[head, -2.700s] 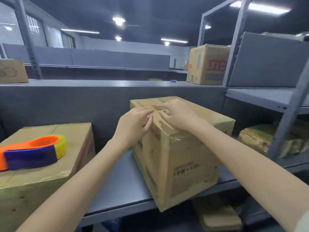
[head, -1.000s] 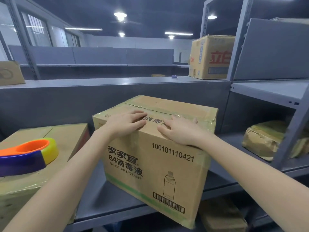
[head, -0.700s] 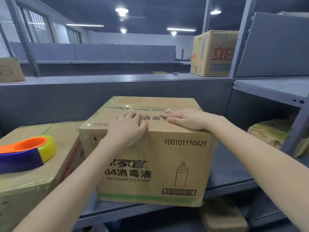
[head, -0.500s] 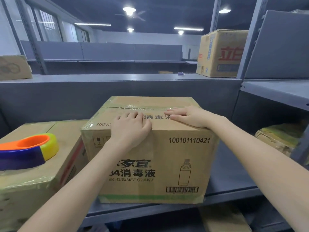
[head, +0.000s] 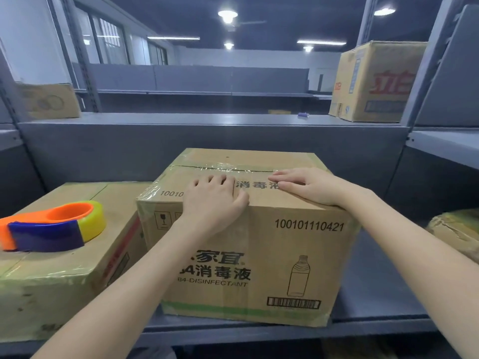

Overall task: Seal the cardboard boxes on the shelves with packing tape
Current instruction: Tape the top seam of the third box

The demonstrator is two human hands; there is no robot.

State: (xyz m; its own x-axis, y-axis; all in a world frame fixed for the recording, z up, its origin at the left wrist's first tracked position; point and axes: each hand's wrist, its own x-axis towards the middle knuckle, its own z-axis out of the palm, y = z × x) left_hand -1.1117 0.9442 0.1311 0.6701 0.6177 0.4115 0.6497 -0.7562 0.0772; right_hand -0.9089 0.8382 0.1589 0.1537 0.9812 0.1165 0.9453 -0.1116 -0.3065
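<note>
At the left a tape dispenser [head: 51, 226] lies on a taped box [head: 64, 275], close beside the disinfectant box [head: 259, 255] on the middle shelf [head: 375, 294]. The left hand [head: 215, 200] lies flat over its front top edge, fingers together. The right hand [head: 311, 187] presses straight, closed fingers on the taped top. The disinfectant box looks stiff and probably heavy with bottles, so it is best gripped at its bottom corners. A wrapped bundle [head: 456, 234] sits to the right, apart.

Grey metal shelving [head: 181, 141] fills a dim room. Round and strip ceiling lights [head: 227, 14] glow overhead. Barred windows [head: 108, 41] line the left wall.
</note>
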